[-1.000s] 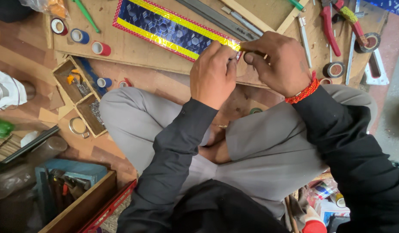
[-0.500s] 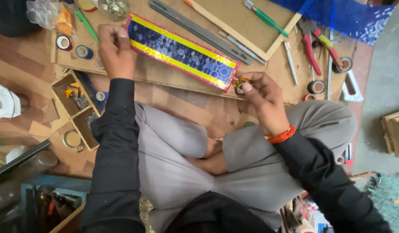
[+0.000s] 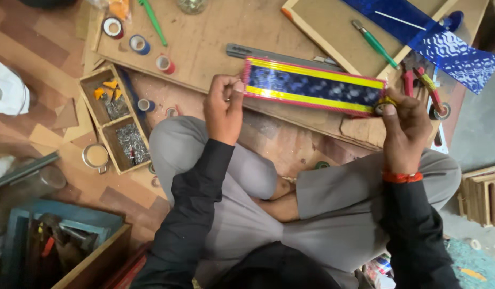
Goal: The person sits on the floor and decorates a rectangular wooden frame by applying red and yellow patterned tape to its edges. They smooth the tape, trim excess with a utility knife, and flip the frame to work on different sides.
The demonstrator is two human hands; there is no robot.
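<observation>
Blue patterned strip [image 3: 314, 85] with yellow and red edging spans the plywood desk [image 3: 215, 37] at twelve o'clock, looking light, thin and bendable; its ends suit gripping. Left hand [image 3: 224, 107] pinches one end, right hand [image 3: 405, 120] the other, fingers closed. Small tape rolls [image 3: 137, 44] sit at ten o'clock.

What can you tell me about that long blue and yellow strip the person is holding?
The strip is a long, narrow panel: a dark blue patterned middle, shiny yellow bands along both long sides, a thin red edge. It looks foil-covered. It lies nearly level over the wooden board, tilted slightly down to the right. The left hand grips its left end, the right hand its right end.
</observation>
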